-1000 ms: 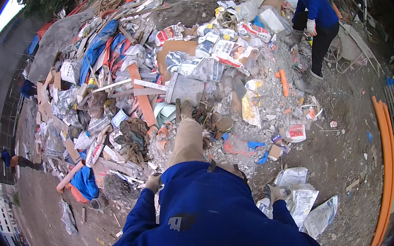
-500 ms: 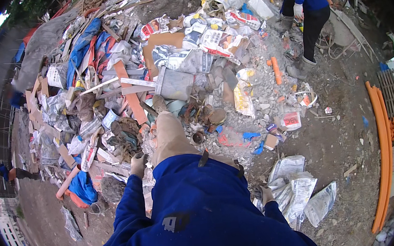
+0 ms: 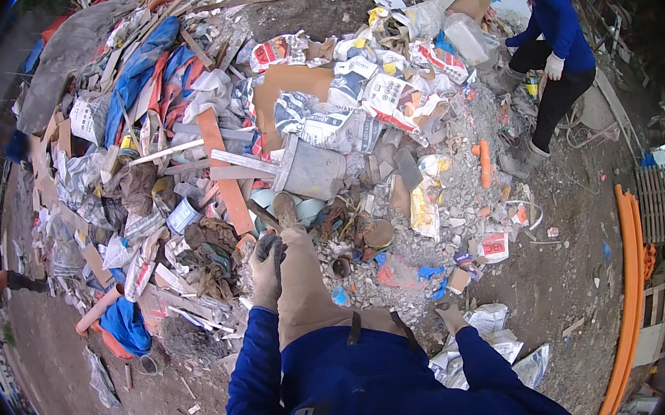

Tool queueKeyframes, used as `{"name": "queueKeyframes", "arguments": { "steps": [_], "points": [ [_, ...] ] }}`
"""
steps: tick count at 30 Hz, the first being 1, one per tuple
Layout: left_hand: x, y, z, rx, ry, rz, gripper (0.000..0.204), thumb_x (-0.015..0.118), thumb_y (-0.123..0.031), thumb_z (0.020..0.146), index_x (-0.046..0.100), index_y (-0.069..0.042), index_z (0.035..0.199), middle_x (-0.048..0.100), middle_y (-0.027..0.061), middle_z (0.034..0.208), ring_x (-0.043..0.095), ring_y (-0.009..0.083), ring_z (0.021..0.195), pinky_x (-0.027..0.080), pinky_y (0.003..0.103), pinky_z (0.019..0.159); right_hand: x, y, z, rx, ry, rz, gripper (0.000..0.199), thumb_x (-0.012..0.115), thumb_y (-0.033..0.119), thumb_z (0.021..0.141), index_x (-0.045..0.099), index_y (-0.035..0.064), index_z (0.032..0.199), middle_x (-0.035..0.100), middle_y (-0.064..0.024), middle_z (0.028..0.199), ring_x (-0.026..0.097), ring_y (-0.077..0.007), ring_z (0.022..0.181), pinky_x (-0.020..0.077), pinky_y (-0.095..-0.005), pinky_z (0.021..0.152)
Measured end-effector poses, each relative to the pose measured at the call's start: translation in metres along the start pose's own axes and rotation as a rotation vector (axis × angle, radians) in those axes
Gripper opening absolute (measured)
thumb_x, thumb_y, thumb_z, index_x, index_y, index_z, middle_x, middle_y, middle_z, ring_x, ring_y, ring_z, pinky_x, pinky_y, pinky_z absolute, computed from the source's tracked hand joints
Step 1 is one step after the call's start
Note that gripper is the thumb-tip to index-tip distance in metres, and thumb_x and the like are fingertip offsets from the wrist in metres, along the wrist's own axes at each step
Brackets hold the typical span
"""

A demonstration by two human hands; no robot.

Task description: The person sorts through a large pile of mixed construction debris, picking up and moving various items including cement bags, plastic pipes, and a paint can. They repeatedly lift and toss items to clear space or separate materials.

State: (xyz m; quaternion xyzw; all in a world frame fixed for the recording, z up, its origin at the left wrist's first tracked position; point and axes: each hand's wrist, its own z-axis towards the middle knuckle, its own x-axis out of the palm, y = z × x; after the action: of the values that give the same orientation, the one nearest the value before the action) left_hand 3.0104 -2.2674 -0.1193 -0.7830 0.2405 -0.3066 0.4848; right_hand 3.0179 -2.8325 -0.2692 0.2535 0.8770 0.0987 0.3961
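My left hand (image 3: 267, 273), in a pale glove with dark finger ends, is raised in front of my leg, over the rubbish heap. Its fingers are loosely bent, and no object shows plainly in them. Nearest to it are a dark stick (image 3: 263, 215) and a crumpled brown cloth (image 3: 212, 260). My right hand (image 3: 451, 319), also gloved, hangs low by several white plastic sacks (image 3: 489, 345) with its fingers apart and nothing seen in them. One of my boots (image 3: 286, 210) stands among debris just below a grey bucket (image 3: 312, 169) lying tilted, beside an orange-brown board (image 3: 223, 170).
A co-worker (image 3: 557, 30) in blue stands bent at the far right of the heap. Torn sacks (image 3: 398, 103), rubble (image 3: 461, 194) and a blue tarp (image 3: 136, 74) cover the ground ahead. Long orange pipes (image 3: 627, 298) lie along the right, near slatted pallets (image 3: 662, 201).
My left hand has risen and moved right, in front of my leg. My right hand has shifted slightly upward, over the sacks. The co-worker is more fully in view.
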Motion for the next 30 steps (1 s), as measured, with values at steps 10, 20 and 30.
{"name": "queueKeyframes", "arguments": {
  "steps": [10, 20, 30],
  "points": [
    [-0.19, 0.097, 0.034, -0.437, -0.452, 0.113, 0.04, 0.069, -0.014, 0.097, 0.058, -0.002, 0.133, 0.068, 0.0061, 0.107, 0.067, 0.0167, 0.085, 0.053, 0.03, 0.071, -0.019, 0.344, 0.242, -0.306, 0.062, -0.23, 0.047, 0.071, 0.036, 0.09, 0.067, -0.0014, 0.119, 0.071, -0.0248, 0.114, 0.068, -0.0396, 0.111, 0.0527, -0.0444, 0.096],
    [-0.291, 0.131, -0.095, -0.73, -0.24, 0.692, 0.021, 0.058, -0.015, 0.102, 0.071, -0.004, 0.114, 0.072, 0.0135, 0.102, 0.067, 0.0249, 0.095, 0.055, 0.037, 0.083, 0.022, 0.623, 0.435, -0.621, -0.279, -0.799, 0.078, 0.075, 0.032, 0.081, 0.047, 0.0065, 0.148, 0.054, -0.0251, 0.144, 0.052, -0.0394, 0.133, 0.0458, -0.0518, 0.107],
    [-0.269, 0.117, -0.004, -0.673, -0.178, 0.708, 0.028, 0.064, -0.008, 0.092, 0.069, -0.006, 0.119, 0.067, 0.0212, 0.122, 0.066, 0.0399, 0.104, 0.055, 0.047, 0.09, 0.055, 0.655, 0.559, -0.612, -0.222, -1.14, 0.08, 0.071, 0.017, 0.081, 0.041, 0.0099, 0.155, 0.043, -0.0233, 0.155, 0.043, -0.0418, 0.142, 0.0346, -0.0527, 0.119]
  ]
}}
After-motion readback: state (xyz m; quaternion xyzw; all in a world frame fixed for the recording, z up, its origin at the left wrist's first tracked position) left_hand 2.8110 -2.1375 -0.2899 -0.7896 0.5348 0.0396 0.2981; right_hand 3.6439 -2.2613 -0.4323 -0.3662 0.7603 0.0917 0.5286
